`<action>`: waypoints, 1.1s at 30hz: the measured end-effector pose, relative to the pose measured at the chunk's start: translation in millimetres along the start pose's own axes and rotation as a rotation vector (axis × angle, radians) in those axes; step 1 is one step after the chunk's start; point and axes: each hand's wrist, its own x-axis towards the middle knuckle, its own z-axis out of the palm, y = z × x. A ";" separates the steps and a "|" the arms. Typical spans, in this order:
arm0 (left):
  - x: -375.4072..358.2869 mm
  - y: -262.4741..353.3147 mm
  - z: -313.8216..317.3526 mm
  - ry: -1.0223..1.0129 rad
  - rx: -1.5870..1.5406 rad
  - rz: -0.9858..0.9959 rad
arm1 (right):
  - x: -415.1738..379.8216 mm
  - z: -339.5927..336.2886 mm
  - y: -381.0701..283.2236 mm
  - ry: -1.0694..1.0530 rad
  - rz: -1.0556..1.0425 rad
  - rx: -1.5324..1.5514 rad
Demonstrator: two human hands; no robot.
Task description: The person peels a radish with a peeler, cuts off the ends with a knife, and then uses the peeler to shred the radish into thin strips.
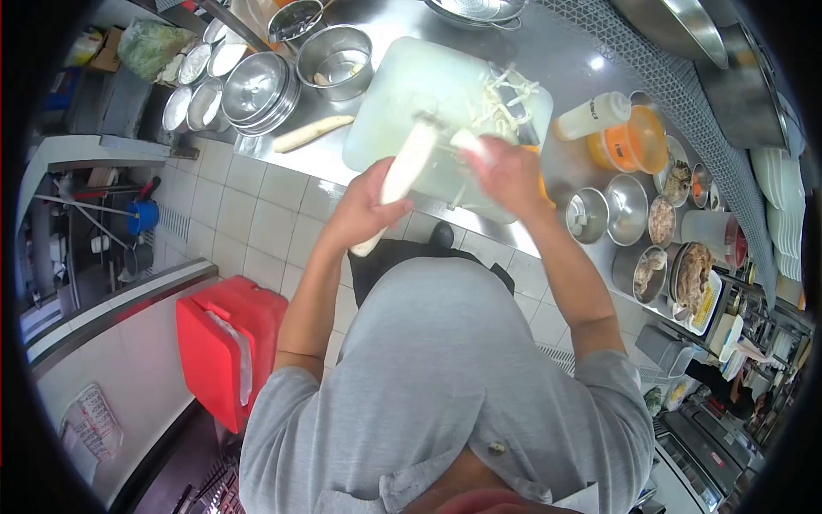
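My left hand is closed around a long, white, peeled-looking root, like a daikon, tilted over the near edge of the cutting board. My right hand grips a short white object whose far end is close to the root's upper end; blur hides its exact kind. White peel strips lie in a loose heap at the board's right side. Another long pale root rests on the steel counter, left of the board.
A steel pot and stacked metal bowls stand at the left. To the right are a white squeeze bottle, an orange tub and several bowls of food. A red bin sits on the tiled floor.
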 end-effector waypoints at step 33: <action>-14.7 -1.1 -1.1 0.020 0.314 0.111 | -17.9 -37.8 -25.4 -0.142 0.229 0.264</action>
